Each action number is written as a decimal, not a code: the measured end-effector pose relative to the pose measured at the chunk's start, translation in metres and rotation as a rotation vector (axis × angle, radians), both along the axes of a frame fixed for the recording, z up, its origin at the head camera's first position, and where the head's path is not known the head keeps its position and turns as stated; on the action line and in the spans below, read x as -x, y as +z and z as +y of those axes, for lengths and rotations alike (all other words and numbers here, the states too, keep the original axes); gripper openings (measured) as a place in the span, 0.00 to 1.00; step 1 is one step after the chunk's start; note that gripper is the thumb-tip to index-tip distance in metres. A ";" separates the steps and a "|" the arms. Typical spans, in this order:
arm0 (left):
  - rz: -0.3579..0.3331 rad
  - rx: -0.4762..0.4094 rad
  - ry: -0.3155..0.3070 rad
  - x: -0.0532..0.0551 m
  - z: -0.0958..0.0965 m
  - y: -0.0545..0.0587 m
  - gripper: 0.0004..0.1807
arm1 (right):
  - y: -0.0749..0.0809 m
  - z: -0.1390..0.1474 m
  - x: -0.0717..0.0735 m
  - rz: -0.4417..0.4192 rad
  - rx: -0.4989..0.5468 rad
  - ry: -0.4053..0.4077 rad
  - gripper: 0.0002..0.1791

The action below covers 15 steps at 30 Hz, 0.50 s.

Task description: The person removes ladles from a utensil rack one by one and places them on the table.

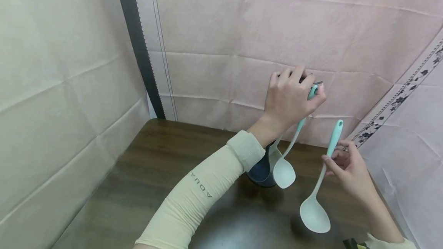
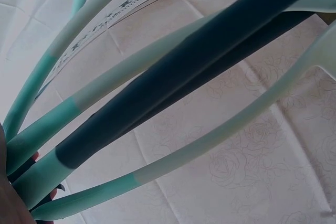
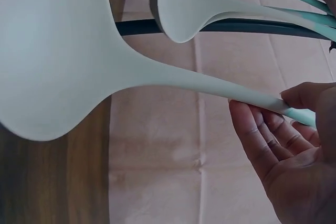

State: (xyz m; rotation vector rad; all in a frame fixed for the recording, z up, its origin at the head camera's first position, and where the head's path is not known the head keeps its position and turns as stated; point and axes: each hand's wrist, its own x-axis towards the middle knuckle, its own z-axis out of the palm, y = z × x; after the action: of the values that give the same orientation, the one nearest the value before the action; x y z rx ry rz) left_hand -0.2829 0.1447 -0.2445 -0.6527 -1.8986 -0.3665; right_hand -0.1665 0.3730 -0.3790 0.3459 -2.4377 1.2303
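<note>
My left hand [image 1: 288, 97] grips a bunch of kitchen utensils by their mint handle ends, high above the table. Hanging below it are a smaller pale spoon [image 1: 284, 174], another pale utensil behind it, and a dark blue utensil [image 1: 259, 172], partly hidden by the sleeve. In the left wrist view, several pale stems and a dark stem [image 2: 157, 82] fan out from the palm. A small dark hook-like piece [image 1: 317, 83] shows by the thumb. My right hand [image 1: 349, 168] pinches a large pale serving spoon [image 1: 315, 214] at its mint handle, bowl downward, apart from the bunch.
The brown wooden table [image 1: 138, 187] lies beneath both hands. Creased pale cloth [image 1: 207, 76] stands behind it and at both sides, with a dark strip [image 1: 138, 45] at the back left corner. A black and yellow object [image 1: 354, 244] sits by the right cuff.
</note>
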 end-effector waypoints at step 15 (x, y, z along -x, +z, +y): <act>0.000 -0.001 0.015 -0.003 0.000 0.001 0.21 | -0.031 0.006 -0.006 -0.133 0.008 0.044 0.24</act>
State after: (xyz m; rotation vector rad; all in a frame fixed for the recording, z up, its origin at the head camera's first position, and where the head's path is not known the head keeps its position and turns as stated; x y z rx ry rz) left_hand -0.2802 0.1444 -0.2438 -0.6374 -1.9022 -0.3571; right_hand -0.1609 0.3789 -0.4099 0.3269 -2.5482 1.3208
